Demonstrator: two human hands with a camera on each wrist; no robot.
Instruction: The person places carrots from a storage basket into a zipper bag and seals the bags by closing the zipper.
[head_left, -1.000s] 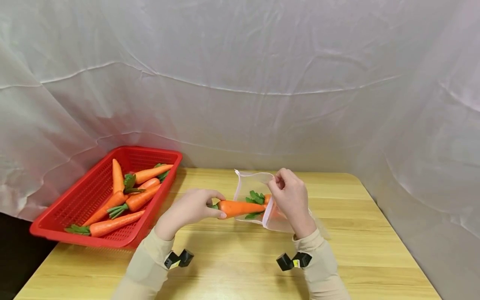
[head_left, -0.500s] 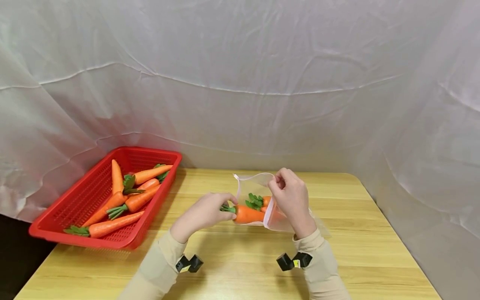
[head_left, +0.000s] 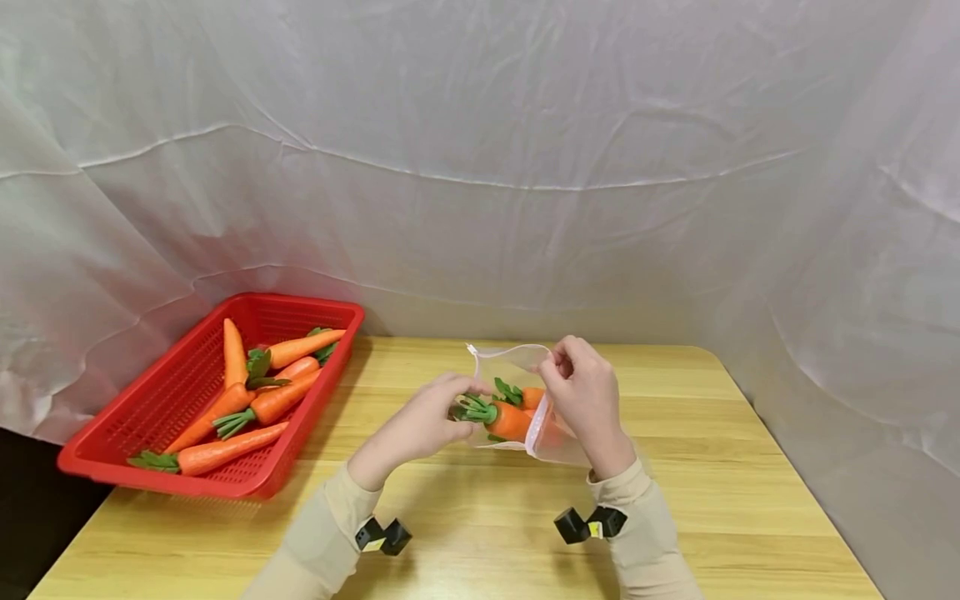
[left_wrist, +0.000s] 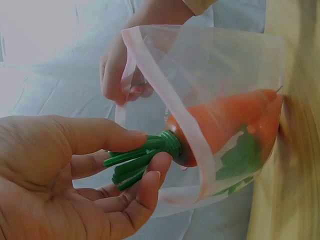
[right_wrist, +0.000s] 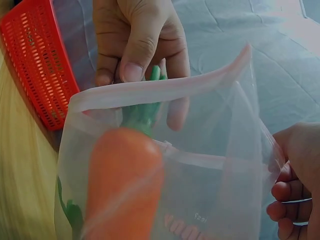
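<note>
A clear zip bag (head_left: 517, 362) (left_wrist: 225, 65) (right_wrist: 210, 170) lies open-mouthed on the wooden table (head_left: 465, 550). My right hand (head_left: 581, 392) (right_wrist: 295, 175) pinches the bag's upper rim and holds the mouth up. My left hand (head_left: 423, 425) (left_wrist: 55, 175) (right_wrist: 137, 42) pinches the green top (left_wrist: 137, 160) of an orange carrot (head_left: 510, 419) (left_wrist: 225, 122) (right_wrist: 125, 185), whose body is mostly inside the bag. Another carrot (head_left: 531, 397) with green leaves lies in the bag behind it.
A red mesh basket (head_left: 135, 433) (right_wrist: 35, 60) with several carrots (head_left: 255, 400) stands at the table's left rear. White sheeting (head_left: 480, 167) hangs behind and to the right. The table's front edge runs near my forearms.
My left hand has pushed the carrot rightward, from mostly outside the bag to mostly inside it. Its grip slid from the carrot's body to the green top. The right hand stayed holding the rim.
</note>
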